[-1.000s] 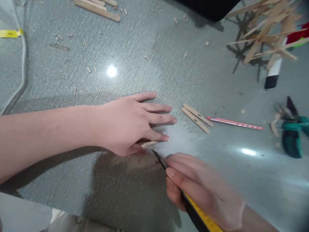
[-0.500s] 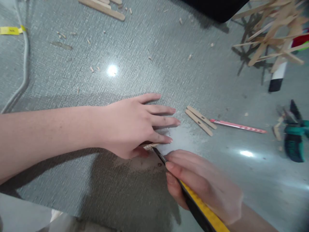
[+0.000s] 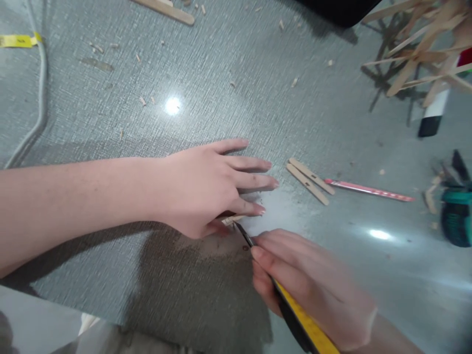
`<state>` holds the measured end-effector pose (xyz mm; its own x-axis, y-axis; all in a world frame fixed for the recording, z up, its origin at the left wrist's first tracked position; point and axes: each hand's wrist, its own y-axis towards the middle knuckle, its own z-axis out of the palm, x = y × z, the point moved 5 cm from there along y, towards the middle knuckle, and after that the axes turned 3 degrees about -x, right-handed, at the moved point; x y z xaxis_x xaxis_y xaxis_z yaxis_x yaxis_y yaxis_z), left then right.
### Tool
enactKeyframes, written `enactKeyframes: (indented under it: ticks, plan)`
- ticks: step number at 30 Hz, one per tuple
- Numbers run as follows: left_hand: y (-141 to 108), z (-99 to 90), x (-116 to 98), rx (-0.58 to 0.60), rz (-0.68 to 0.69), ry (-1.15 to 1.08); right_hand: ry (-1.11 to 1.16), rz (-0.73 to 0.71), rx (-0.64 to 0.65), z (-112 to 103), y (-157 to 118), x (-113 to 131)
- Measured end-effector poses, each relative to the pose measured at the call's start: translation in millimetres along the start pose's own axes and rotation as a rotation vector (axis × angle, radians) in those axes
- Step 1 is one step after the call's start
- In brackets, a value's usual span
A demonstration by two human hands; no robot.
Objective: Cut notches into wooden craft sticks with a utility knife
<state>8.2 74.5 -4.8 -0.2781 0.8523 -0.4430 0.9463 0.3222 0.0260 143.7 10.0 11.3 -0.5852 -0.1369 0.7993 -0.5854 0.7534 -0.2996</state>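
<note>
My left hand (image 3: pixel 206 189) lies palm down on the table, fingers spread. Its thumb and index finger hold down a small wooden craft stick (image 3: pixel 232 219), mostly hidden under the hand. My right hand (image 3: pixel 295 275) is wrapped around a yellow and black utility knife (image 3: pixel 300 314). The knife's blade tip meets the visible edge of the stick, just beside my left thumb. Pale dust surrounds this spot. Two notched craft sticks (image 3: pixel 308 183) lie side by side to the right of my left fingertips.
A pink pencil (image 3: pixel 368 190) lies beside the notched sticks. Teal-handled pliers (image 3: pixel 457 216) are at the right edge. A craft-stick structure (image 3: pixel 424 54) stands at upper right near a white marker (image 3: pixel 434 113). A grey cable (image 3: pixel 42 93) runs along the left. Wood scraps dot the table.
The view has shifted slightly, so the table items sit a little further right and higher. Both hands keep nearly the same pose, with the blade still at the stick.
</note>
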Motion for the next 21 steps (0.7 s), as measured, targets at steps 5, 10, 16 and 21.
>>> enactKeyframes:
  ticks: [5,10,16,21]
  plan:
    - [0,-1.2,0,-0.048,0.014,-0.002,0.074,-0.203,-0.098,2,-9,-8]
    - [0,-0.9,0,-0.056,0.015,-0.025,0.034,-0.365,-0.161,-5,-9,-1]
    - [-1,-3.3,0,-0.125,0.011,-0.052,0.09,-0.13,-0.03,-4,1,5]
    - [-1,-2.8,0,-0.109,-0.003,-0.055,-0.032,-0.184,-0.079,3,-7,-4]
